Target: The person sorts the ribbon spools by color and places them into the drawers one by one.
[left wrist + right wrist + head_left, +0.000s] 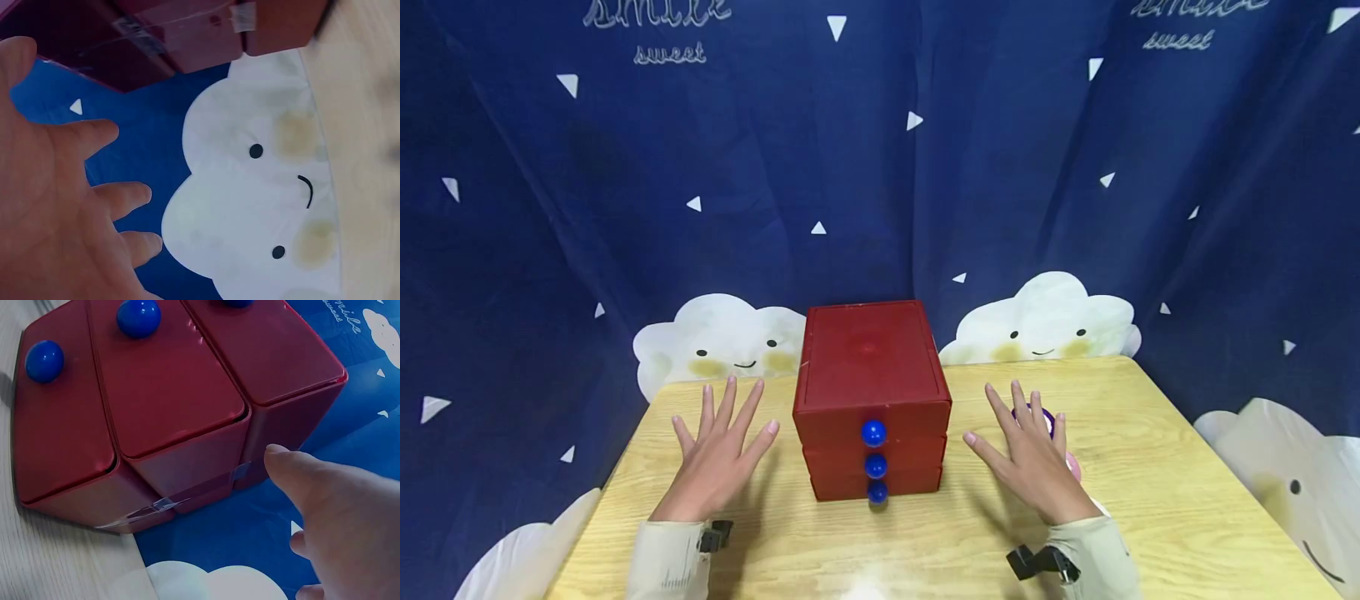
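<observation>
A red three-drawer box (867,354) stands on the table, its drawers closed and a round blue knob (874,432) on each front. To its left my left hand (715,462) hovers above the table, fingers straight and spread, holding nothing. My right hand (1033,467) mirrors it on the other side, also spread and holding nothing. Behind the right hand's fingers, a purple-rimmed round thing (1049,414) and a pink thing (1073,467) are partly hidden. In the right wrist view, clear tape (164,504) runs across the drawer box's side.
The pale wooden table (1157,483) carries the box near its middle. Behind and around it hangs a dark blue curtain (760,167) with white triangles and smiling clouds. A black strap (1037,562) with a camera sits on the right sleeve.
</observation>
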A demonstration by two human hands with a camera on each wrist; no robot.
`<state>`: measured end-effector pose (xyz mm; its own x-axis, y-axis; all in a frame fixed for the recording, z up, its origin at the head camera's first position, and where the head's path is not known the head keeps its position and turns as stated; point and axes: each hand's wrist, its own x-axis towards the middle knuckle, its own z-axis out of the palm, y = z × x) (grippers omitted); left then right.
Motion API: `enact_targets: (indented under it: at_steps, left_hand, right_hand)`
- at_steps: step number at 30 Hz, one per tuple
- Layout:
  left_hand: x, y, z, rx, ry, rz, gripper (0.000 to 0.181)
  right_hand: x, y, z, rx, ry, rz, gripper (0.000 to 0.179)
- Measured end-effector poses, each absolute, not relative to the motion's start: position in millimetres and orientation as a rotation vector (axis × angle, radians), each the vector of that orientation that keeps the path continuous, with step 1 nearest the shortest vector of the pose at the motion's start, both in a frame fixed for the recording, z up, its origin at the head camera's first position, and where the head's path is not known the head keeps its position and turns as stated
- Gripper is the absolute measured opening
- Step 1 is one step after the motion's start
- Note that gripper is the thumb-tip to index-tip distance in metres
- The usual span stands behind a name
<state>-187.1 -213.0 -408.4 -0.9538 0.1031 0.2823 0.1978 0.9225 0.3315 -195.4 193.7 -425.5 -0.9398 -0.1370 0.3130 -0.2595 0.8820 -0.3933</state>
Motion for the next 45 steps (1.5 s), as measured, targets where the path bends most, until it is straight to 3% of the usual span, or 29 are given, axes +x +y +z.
enact_targets:
  at_steps: [13, 26, 45]
  left_hand:
    - [-197, -199, -376, -0.443, -2.651, -0.565, 0.062]
    - [-246, -189, -357, -0.772, -2.539, -0.878, 0.051]
    - [-277, -165, -363, -0.936, -2.525, -1.019, 0.046]
  right_hand:
    - [-187, 193, -417, 0.378, -2.679, 0.662, 0.076]
    - [-178, 177, -389, 0.52, -2.483, 0.686, 0.079]
    - [-156, 151, -355, 0.675, -2.246, 0.693, 0.076]
